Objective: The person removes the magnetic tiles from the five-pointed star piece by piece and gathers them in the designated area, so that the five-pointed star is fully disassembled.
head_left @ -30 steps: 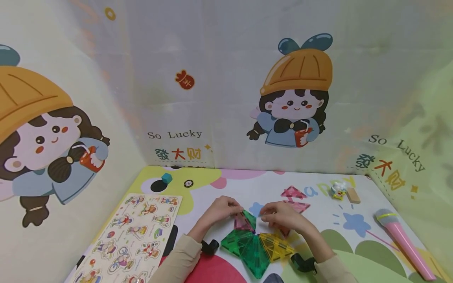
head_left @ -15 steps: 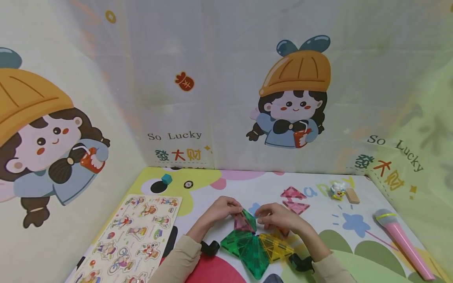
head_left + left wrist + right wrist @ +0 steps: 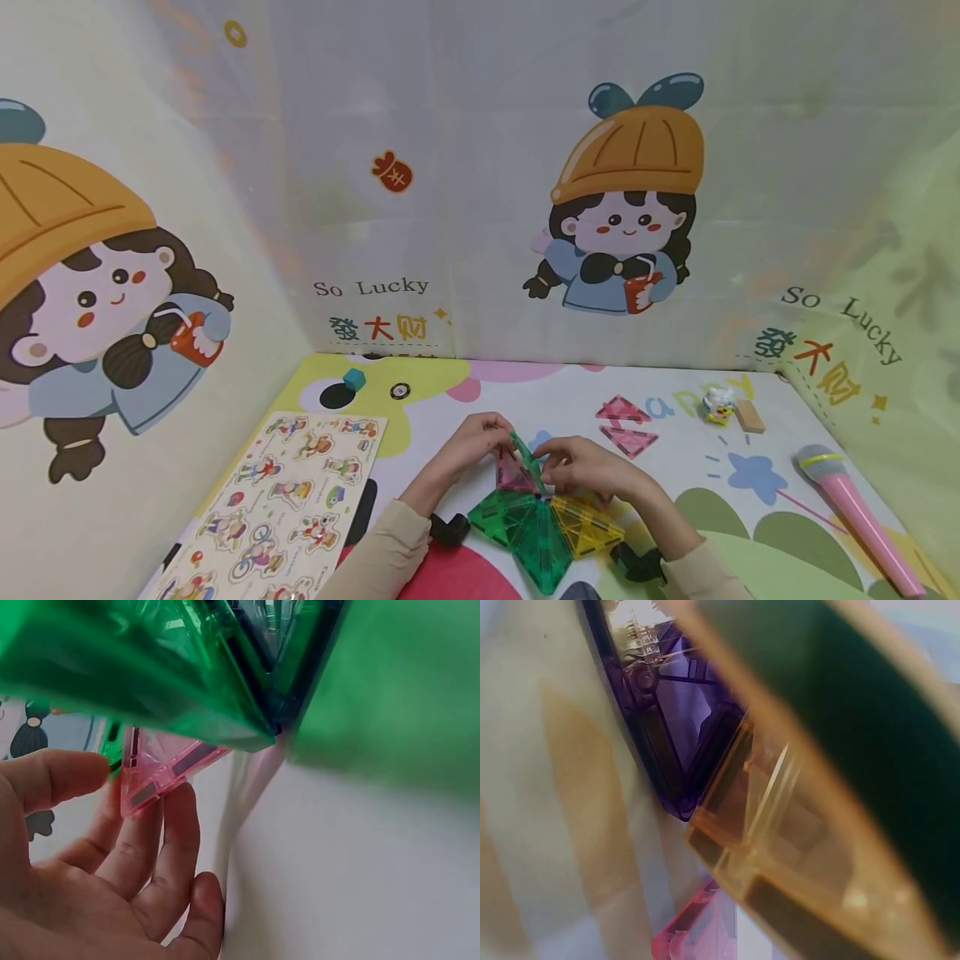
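Observation:
Between the hands, in the head view, a green triangular magnetic tile (image 3: 529,460) stands tilted up beside a pink magnetic tile (image 3: 513,473). My left hand (image 3: 471,450) pinches the green tile's upper end. In the left wrist view its thumb (image 3: 64,776) is at a green edge and its fingers touch the pink tile (image 3: 165,761) from below. From the other side, my right hand (image 3: 592,468) curls its fingertips onto the green tile's right edge. In front lie joined green tiles (image 3: 540,542) and a yellow tile (image 3: 588,525). The right wrist view shows purple (image 3: 682,727) and yellow tiles (image 3: 780,825), no hand.
Two pink triangular tiles (image 3: 628,437) lie behind my right hand. A picture puzzle board (image 3: 277,500) is at the left, with a teal cube (image 3: 354,379) beyond it. A small toy figure (image 3: 718,404), a wooden block (image 3: 749,416) and a pink toy microphone (image 3: 858,517) lie at the right.
My right hand has moved left and reached the green tile. The green tile has tilted more upright, while my left hand stays at nearly the same spot.

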The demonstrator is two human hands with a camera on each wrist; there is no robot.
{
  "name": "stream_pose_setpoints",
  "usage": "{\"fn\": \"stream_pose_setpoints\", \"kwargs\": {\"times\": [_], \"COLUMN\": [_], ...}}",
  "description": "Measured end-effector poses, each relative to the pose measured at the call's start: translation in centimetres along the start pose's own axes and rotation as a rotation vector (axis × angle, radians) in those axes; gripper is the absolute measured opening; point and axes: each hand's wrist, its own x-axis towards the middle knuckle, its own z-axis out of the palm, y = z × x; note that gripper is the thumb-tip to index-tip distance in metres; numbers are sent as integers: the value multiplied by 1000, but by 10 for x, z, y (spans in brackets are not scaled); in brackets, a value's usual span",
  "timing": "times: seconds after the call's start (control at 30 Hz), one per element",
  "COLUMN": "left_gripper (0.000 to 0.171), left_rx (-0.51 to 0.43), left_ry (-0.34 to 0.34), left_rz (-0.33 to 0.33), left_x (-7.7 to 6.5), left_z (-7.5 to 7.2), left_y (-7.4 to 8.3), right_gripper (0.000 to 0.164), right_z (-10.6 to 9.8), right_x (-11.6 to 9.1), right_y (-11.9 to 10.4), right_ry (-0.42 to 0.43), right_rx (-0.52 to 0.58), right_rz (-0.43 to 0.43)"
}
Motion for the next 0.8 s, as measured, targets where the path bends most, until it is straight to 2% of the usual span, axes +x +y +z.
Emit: {"fn": "stream_pose_setpoints", "kwargs": {"times": [0.17, 0.27, 0.43, 0.8], "left_gripper": [29, 25, 20, 23], "left_rx": [45, 65, 34, -19], "left_ry": [13, 28, 44, -7], "left_rz": [7, 12, -2, -6], "left_x": [0, 1, -1, 1], "left_z": [1, 2, 2, -3], "left_y": [-1, -2, 1, -1], "right_gripper": [42, 43, 44, 51], "right_z": [1, 1, 1, 0], "right_x": [0, 0, 1, 7], "right_y": [-1, -2, -1, 9], "right_ry": [5, 0, 5, -2], "right_rx": [-6, -11, -6, 90], "right_rz": [-13, -2, 3, 12]}}
